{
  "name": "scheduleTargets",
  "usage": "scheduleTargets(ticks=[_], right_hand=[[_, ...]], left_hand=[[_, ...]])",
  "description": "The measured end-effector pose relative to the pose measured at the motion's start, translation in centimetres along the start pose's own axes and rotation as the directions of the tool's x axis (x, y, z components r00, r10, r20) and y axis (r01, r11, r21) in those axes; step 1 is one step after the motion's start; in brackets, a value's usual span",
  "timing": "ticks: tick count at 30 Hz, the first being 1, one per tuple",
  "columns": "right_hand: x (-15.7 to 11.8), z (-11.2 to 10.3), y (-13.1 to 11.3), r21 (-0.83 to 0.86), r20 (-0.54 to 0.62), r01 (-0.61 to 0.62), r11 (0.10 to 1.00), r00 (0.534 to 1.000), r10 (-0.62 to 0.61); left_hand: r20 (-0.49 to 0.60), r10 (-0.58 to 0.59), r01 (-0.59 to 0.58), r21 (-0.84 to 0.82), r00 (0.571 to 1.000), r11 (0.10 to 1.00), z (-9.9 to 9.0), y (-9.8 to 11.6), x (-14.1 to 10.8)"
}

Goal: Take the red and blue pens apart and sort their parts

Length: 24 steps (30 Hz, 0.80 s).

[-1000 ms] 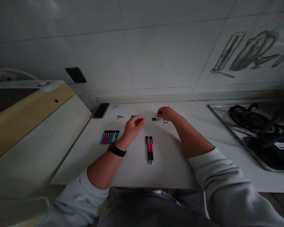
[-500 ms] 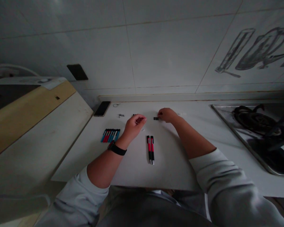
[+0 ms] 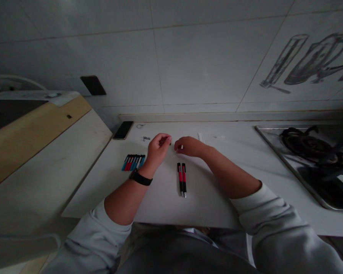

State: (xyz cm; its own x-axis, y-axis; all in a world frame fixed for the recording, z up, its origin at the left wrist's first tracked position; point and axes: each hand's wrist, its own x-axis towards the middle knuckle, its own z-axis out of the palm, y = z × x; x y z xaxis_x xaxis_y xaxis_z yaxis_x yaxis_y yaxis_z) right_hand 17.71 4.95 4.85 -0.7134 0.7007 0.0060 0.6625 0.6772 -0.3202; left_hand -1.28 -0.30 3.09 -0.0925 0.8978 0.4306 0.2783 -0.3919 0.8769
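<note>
My left hand [image 3: 157, 149] is closed in a pinch above the worktop, with a small dark bit showing at its fingertips that I cannot name. Close to its right, my right hand [image 3: 188, 147] has thumb and fingers pressed together; what they hold, if anything, is too small to make out. Below the hands lie two red and black pens [image 3: 181, 180], side by side with metal tips toward me. A row of short blue, red and white pen barrels [image 3: 133, 163] with black ends lies left of my left wrist. Beyond it is a small pile of springs [image 3: 145, 139].
A phone [image 3: 123, 130] and a thin ring [image 3: 140, 126] lie at the back left. Slim white strips [image 3: 201, 137] and small clear pieces [image 3: 219, 137] lie behind my right hand. A gas hob [image 3: 308, 152] borders the right side, a pale cabinet panel [image 3: 60, 160] the left.
My right hand has moved left, from the small black pieces toward my left hand. Those black pieces are now out of sight, and the white strips behind the hand show.
</note>
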Motion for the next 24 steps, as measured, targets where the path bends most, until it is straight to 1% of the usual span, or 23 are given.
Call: scheduleTargets(ticks=[2,4,7,10,12,14,15,17,19,21,22,24], right_hand=[[0.0,1.0,-1.2,-0.032,0.023,0.01,0.999,1.0,-0.009],[-0.1,1.9,-1.7,-0.055,0.031,0.021,0.998,0.999,-0.019],[-0.5,2.7,-1.8,-0.042,0.011,0.064,0.997,0.998,-0.063],[-1.1,2.5,-1.4,-0.014,-0.028,0.093,0.996,0.995,-0.094],[-1.5,1.9,-1.0,0.013,-0.098,0.085,0.996,0.992,-0.083],[-2.0,1.0,-0.4,0.057,-0.216,0.058,0.997,0.975,-0.044],[-2.3,0.5,0.1,0.085,-0.283,0.044,0.995,0.959,-0.018],[-2.9,-0.7,1.5,0.137,-0.408,0.012,0.99,0.912,0.046],[-3.7,-1.7,3.4,0.171,-0.515,-0.034,0.985,0.849,0.118],[-4.8,-2.7,5.7,0.211,-0.631,-0.075,0.975,0.751,0.194],[-5.4,-3.0,7.0,0.248,-0.682,-0.097,0.964,0.69,0.245],[-6.9,-3.6,9.7,0.338,-0.742,-0.158,0.928,0.561,0.366]], left_hand=[[-0.014,-0.014,0.014,-0.009,1.0,1.0,0.0,-0.2,0.1],[-0.015,-0.004,0.004,0.002,1.0,1.0,0.1,-0.5,0.2],[-0.006,0.032,-0.032,0.04,0.999,0.999,0.1,-0.8,0.2],[-0.005,0.043,-0.042,0.087,0.999,0.995,0.0,-0.9,0.3],[0.003,0.048,-0.048,0.108,0.999,0.993,0.0,-0.9,0.3],[0.018,0.056,-0.058,0.118,0.998,0.991,0.0,-1.0,0.2],[0.029,0.059,-0.062,0.12,0.998,0.991,0.0,-1.0,0.1],[0.05,0.062,-0.068,0.121,0.997,0.99,0.1,-1.2,0.0],[0.063,0.064,-0.072,0.127,0.996,0.989,0.2,-1.4,-0.1],[0.065,0.069,-0.078,0.137,0.995,0.988,0.3,-1.6,-0.2],[0.068,0.071,-0.08,0.142,0.995,0.987,0.3,-1.7,-0.2],[0.076,0.076,-0.087,0.152,0.994,0.985,0.4,-1.8,-0.2]])
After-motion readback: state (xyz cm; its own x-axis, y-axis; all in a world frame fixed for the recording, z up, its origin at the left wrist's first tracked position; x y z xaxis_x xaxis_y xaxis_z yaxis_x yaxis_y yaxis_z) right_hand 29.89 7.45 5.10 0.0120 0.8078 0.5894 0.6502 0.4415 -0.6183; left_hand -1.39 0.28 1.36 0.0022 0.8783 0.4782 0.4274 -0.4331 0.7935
